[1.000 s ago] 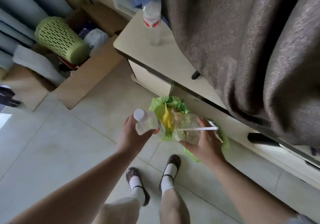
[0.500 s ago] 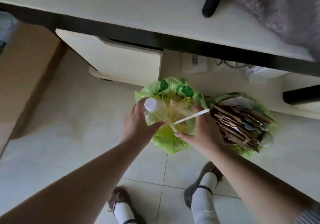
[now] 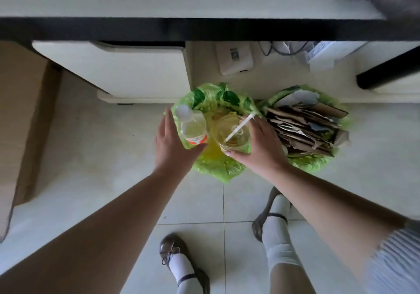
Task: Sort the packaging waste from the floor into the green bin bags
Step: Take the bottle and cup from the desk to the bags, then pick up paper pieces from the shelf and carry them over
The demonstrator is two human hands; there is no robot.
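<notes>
- 2 green bin bags sit on the floor tiles below the desk (image 3: pixel 159 0) edge: the left bag (image 3: pixel 213 168) at frame centre, the right bag (image 3: pixel 318 166) beside it, packed with torn cardboard (image 3: pixel 304 130).
- The left hand (image 3: pixel 172 148) is over the left bag with its fingers straight and its grip released; the plastic bottle (image 3: pixel 193 127) lies against the palm, apparently being let go into the bag.
- The right hand (image 3: pixel 259 148) curls its fingers round a clear plastic cup (image 3: pixel 231 134) with a white straw (image 3: pixel 238 127), held low over the same bag.
- Judgement: plastics go left and card right, so both items hang above the plastics bag.
</notes>
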